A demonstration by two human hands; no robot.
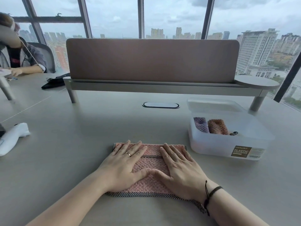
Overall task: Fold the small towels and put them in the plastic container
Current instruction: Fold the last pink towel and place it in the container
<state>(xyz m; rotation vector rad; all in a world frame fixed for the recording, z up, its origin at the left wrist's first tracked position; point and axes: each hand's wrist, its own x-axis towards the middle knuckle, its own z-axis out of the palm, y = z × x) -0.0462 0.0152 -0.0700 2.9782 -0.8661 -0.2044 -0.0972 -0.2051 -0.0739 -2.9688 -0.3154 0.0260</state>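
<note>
Head view showed both hands flat on a pink towel (150, 163) spread on the grey surface (65, 144). Left hand (125, 165) and right hand (180, 168) lay side by side with straight fingers pressing down, gripping nothing, thumbs nearly meeting over the cloth's middle. A checked trim edge (152, 156) crossed between the fingers, which suggested one fold was already laid over. The towel's hanging loop (197, 205) trailed out under the right wrist. Just beside the towel, to the right, stood the plastic container (228, 144), lid off, with a purple towel (201, 124) and an orange towel (217, 126) rolled or folded inside, touching each other, with free room to their right. A white cloth (11, 139) lay well apart at the left.

The step in hand seemed to be smoothing the fold. To do it well, the palms should sweep outward from the middle to flatten the layers, keep the trims aligned, and tuck the loop in before the next fold, so the bundle comes out narrow enough for the gap in the container
</note>
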